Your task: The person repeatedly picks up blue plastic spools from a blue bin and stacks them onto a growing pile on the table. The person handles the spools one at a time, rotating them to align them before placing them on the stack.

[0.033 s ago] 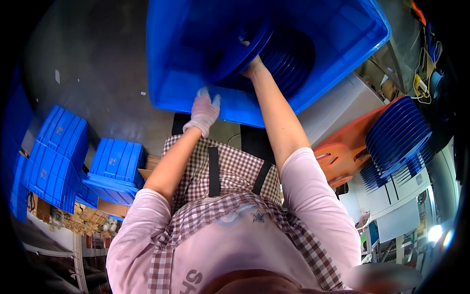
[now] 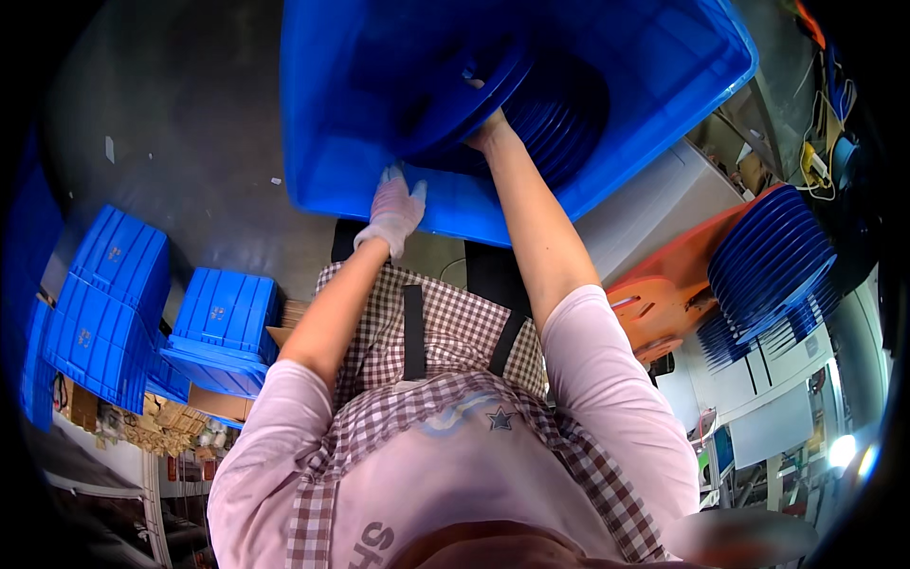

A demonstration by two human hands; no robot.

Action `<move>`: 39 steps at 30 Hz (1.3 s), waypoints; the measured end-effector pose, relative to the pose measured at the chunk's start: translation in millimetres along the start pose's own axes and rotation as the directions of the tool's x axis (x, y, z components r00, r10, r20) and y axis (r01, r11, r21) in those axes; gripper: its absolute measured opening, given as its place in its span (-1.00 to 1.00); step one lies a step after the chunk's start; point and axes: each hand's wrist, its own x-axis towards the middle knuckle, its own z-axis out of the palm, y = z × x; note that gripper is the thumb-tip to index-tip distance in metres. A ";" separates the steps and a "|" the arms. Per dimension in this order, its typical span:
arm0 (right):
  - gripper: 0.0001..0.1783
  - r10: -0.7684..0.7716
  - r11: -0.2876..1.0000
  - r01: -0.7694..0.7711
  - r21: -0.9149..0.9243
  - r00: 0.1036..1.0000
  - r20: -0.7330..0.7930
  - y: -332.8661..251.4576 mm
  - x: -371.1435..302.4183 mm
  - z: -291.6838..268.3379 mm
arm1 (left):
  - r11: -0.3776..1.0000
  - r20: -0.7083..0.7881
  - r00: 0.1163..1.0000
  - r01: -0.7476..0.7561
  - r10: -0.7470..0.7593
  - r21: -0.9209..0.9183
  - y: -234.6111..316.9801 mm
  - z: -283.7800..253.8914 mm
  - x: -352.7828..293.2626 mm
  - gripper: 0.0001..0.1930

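Note:
My bare right hand (image 2: 488, 128) reaches into a large blue plastic bin (image 2: 327, 185). It grips a round dark blue disc (image 2: 445, 104) from behind, and a fingertip shows near the disc's middle. That disc leans away from a row of similar blue discs (image 2: 573, 119) inside the bin. My left hand (image 2: 394, 204), in a whitish glove, is at the bin's near rim, just below the held disc's lower edge. Its fingers are stretched out with the thumb apart, and nothing is in it. Whether its fingertips touch the bin, I cannot tell.
At the right, another row of blue discs (image 2: 773, 261) stands beside an orange panel (image 2: 654, 289). A pale grey box-like surface (image 2: 659, 194) lies right of the bin. Lidded blue crates (image 2: 223, 313) are stacked at the left on a grey floor (image 2: 204, 114).
My left hand has moved very slightly forward along the bin's near rim. The right hand and the held disc look almost the same.

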 end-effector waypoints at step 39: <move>-0.57 -0.373 0.898 0.305 -0.317 0.909 -0.185 33.8 -343.8 -74.5 | 0.957 0.318 0.922 -0.268 0.221 0.110 67.8 -46.7 -87.9 -0.48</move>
